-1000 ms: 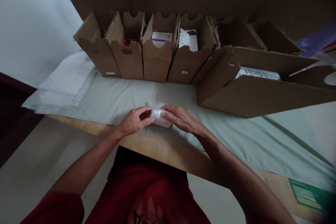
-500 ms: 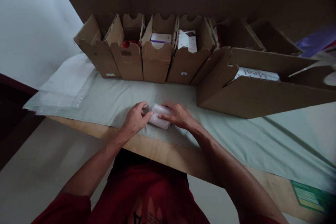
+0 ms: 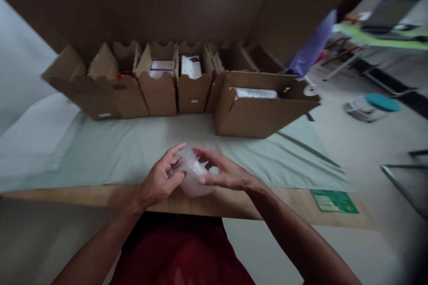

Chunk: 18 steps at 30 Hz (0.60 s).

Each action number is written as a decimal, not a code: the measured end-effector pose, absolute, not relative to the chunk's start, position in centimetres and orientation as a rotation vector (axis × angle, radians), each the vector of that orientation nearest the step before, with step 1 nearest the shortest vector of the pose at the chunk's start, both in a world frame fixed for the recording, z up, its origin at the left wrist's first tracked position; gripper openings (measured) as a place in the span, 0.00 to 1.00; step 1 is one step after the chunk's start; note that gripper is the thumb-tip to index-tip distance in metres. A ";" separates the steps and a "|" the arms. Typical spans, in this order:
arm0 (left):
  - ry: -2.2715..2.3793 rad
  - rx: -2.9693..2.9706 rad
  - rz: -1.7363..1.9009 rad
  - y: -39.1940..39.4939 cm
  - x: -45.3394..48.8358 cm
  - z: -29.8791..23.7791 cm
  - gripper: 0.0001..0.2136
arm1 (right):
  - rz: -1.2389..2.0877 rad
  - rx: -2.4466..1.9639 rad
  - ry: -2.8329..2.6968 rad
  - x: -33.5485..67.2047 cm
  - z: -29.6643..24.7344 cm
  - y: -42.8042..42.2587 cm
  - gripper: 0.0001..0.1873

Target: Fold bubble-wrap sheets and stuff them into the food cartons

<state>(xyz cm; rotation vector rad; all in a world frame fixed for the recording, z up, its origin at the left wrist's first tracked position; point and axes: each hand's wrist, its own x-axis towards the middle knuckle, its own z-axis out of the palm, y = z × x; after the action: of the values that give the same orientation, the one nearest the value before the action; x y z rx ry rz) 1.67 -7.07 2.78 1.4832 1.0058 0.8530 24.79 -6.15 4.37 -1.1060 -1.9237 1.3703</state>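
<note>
A crumpled, clear bubble-wrap bundle is between my hands at the front edge of the table. My left hand pinches its left side, thumb below and fingers above. On the other side my right hand curves around the bundle, its thumb against the near side and its blurred fingers over the far side. Whatever lies inside the wrap is hidden.
Several open cardboard bins line the back, some with small boxes inside. A larger cardboard bin stands at their right. White plastic sheets lie at left. A green packet rests on the wooden edge. Beyond is a teal-topped stool.
The view has swung right, bringing the stool and a far desk with a laptop into sight. The compact bundle now looks looser and more crumpled, and my right fingers have spread wider.
</note>
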 end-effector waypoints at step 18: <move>0.839 2.673 1.144 4.0 14.4 8.9 0.27 | -0.411 -1.962 -1.546 42.4 19.5 1.2 0.13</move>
<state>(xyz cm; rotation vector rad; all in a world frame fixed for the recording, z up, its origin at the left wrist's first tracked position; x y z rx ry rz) 14.39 3.98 8.93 2.6730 0.8395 1.1441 42.43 1.22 19.50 -1.9619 -1.5458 -0.4114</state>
